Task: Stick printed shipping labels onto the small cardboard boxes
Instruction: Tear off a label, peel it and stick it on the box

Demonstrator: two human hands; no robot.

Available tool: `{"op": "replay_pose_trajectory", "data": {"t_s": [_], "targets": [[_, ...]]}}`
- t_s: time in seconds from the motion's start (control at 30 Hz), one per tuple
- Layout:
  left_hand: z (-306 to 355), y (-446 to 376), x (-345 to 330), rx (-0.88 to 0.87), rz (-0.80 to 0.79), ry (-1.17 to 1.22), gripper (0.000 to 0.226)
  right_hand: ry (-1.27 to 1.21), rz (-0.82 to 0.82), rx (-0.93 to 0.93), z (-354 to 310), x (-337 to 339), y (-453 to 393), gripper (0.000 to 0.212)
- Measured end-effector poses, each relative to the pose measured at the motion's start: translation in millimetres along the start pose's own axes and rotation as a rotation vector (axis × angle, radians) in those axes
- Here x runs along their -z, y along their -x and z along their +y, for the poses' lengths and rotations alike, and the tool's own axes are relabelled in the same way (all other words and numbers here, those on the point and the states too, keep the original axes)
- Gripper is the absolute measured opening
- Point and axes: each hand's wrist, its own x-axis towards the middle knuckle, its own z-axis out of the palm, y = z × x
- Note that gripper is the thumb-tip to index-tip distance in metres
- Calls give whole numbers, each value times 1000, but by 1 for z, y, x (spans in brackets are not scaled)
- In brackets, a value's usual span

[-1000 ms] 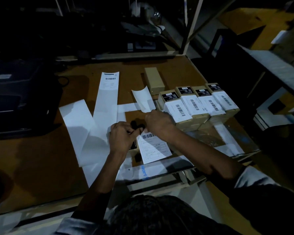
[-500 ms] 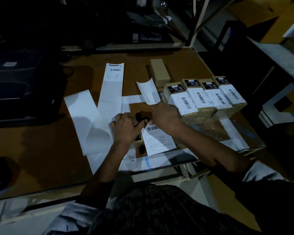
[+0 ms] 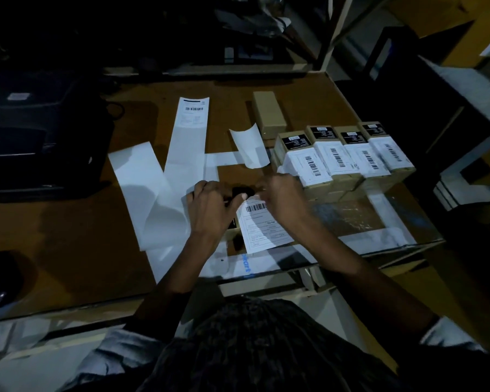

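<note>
Nothing has moved; hands (image 3: 249, 199) pinch label (image 3: 263, 226) edge

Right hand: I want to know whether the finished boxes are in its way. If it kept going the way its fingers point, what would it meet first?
The right hand points left, away from the labelled boxes; it would probably meet the left hand first.

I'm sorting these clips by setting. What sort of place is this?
Probably a dim packing or dispatch area in a warehouse or stockroom. A row of labelled boxes stands on a worn workbench, spent label backing strips lie across it, and both hands work a shipping label.
</note>
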Motion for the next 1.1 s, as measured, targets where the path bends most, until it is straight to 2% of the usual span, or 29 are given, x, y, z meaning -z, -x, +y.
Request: {"op": "replay_pose_trajectory", "data": {"t_s": [0.03,0.1,0.17,0.37,0.57,0.8,1.1], "targets": [[2,2,1,-46,24,52,34,-108,26,49,5,1,5,5],[7,7,5,-158,-1,181,30,-271,56,103,13,5,18,23],[9,14,8,-226,-99,264,37,-335,25,95,22,6,30,38],[11,21,15,-237,-252,370,59,-193,-122,148,37,4,34,64],[7,22,19,-135,-328,411,83,-80,-189,154,31,12,32,73],[6,19,17,-116,-337,431,87,17,-283,85,27,12,25,74],[8,-38,30,-114,-481,385,77,-90,-399,-52,13,24,-9,38]]}}
